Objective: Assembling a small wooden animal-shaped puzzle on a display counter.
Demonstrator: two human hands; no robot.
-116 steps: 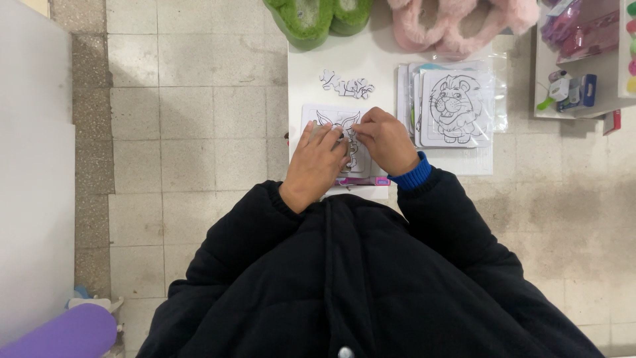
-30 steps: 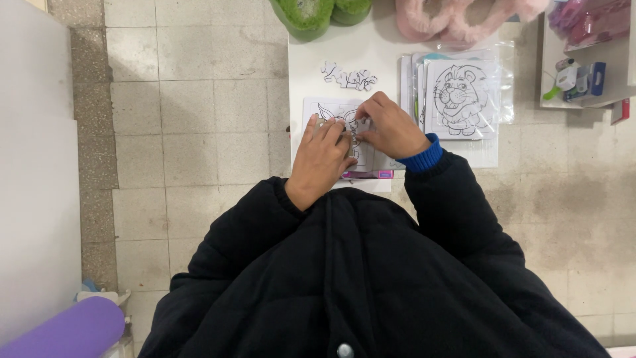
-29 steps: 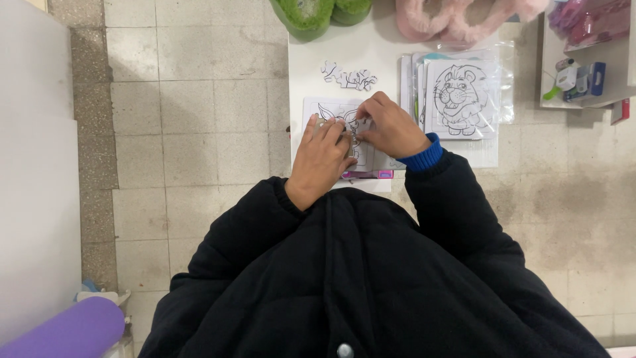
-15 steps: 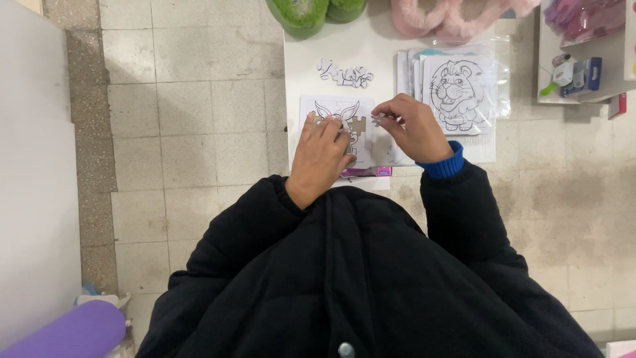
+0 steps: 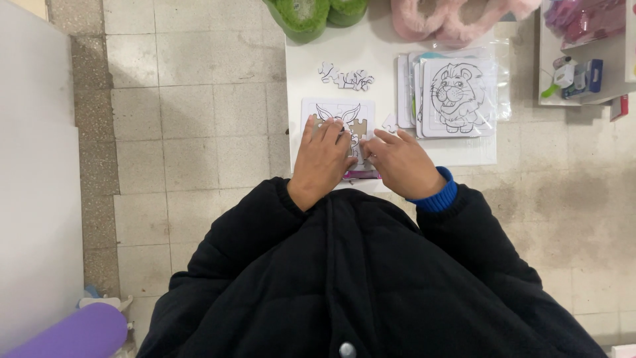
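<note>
Both hands lie flat, fingers spread, on a square puzzle board with a line-drawn rabbit; neither pinches a piece. The left hand presses the board's lower half; the right hand rests at its 4 o'clock corner, fingertips on the picture. Half a second ago the right hand hovered at the board's 3 o'clock edge with fingers pinched; it has since dropped back and flattened, which suggests a piece has just been seated. 1 brown gap shows at the board's 2 o'clock. On the white table, 1 cluster of loose pieces lies at 12 o'clock of the board, 1 single piece at 3 o'clock, and beyond it 1 bagged stack of boards, a lion puzzle on top. 2 green slippers and 2 pink slippers line the far edge.
</note>
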